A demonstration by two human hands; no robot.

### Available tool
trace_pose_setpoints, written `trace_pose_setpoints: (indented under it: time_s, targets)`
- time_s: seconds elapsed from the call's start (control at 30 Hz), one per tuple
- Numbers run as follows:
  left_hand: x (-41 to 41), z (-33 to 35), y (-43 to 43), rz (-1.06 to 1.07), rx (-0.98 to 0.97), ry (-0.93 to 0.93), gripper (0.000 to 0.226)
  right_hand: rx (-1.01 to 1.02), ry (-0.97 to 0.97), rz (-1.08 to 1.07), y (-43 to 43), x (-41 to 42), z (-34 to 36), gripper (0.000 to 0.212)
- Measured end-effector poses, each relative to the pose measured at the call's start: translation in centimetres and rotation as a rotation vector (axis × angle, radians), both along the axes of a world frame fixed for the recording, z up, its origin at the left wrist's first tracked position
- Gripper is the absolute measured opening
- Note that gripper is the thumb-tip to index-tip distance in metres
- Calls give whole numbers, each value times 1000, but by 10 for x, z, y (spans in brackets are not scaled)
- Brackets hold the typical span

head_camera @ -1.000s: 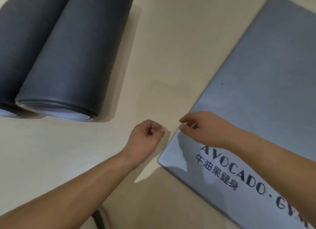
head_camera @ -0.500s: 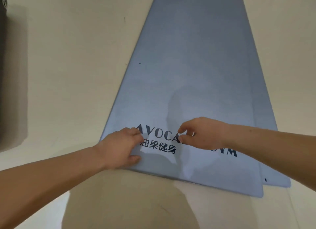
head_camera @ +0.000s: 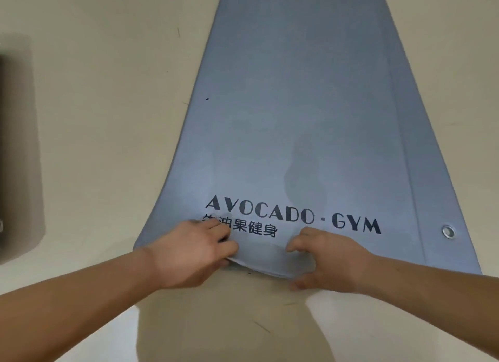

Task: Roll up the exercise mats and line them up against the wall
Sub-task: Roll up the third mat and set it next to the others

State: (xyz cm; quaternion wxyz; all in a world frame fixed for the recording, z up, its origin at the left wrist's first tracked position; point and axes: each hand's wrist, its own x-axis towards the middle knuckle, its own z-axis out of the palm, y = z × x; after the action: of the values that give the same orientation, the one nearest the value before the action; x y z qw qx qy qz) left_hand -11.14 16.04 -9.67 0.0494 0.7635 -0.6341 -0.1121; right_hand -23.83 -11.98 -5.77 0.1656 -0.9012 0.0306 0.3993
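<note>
A blue-grey exercise mat (head_camera: 297,105) printed "AVOCADO · GYM" lies flat on the floor and stretches away from me. Its near edge is lifted slightly between my hands. My left hand (head_camera: 189,253) grips that near edge left of centre, fingers on top over the printed characters. My right hand (head_camera: 332,261) grips the same edge right of centre, fingers on top and thumb underneath. A second mat (head_camera: 432,172) lies beneath, showing as a strip along the right side with a metal eyelet (head_camera: 448,231).
Beige floor (head_camera: 94,145) surrounds the mat. A dark rolled mat's edge and its shadow (head_camera: 16,145) sit at the far left border. My shadow falls on the floor in front of me.
The view swung right, so the rolled mats left the frame and the flat mat is centred. Both hands went from hovering near its corner to gripping and lifting its near edge.
</note>
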Motion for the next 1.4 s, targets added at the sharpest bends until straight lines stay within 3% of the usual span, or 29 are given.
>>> trace_pose_setpoints:
  time_s: [0.13,0.2,0.27,0.33,0.47,0.57,0.63,0.7,0.77,0.87,1.03,1.13,1.2,1.27,1.33,1.4]
  targets:
    - [33,67,-37,15,-86,-114,4,51,-134,-33,-9,-2,18,43]
    - [40,95,-61,29,62,-129,20,119,-244,-122,-18,-2,33,30]
    - [36,115,-77,43,330,-129,45,138,-326,-123,-25,-2,51,25]
    - [29,128,-78,37,462,-101,47,114,-343,-38,-30,-1,66,26]
    - [10,155,-71,75,450,110,23,121,-175,86,-42,2,100,20]
    - [-2,181,-84,109,503,388,11,275,104,17,-57,1,135,14]
    - [8,194,-103,159,561,502,8,318,158,-52,-67,1,152,16]
    - [31,199,-126,177,589,458,10,221,16,-116,-76,4,157,19]
    - [56,199,-150,205,573,393,14,-48,-251,-110,-78,6,162,20]
    - [85,194,-182,245,552,287,17,-470,-603,96,-58,6,165,32]
    - [104,179,-203,338,471,41,26,-518,-463,133,-32,-5,130,110]
    - [88,170,-186,359,173,-140,39,-530,-477,123,-51,-3,92,134]
    - [67,164,-169,200,-35,-273,55,-520,-492,101,-58,2,76,143]
    - [46,155,-153,93,56,-337,87,-523,-548,109,-64,10,63,147]
    - [31,136,-145,164,329,-340,124,-504,-611,116,-69,22,58,146]
    - [19,114,-139,263,412,-343,144,-509,-622,115,-72,31,60,145]
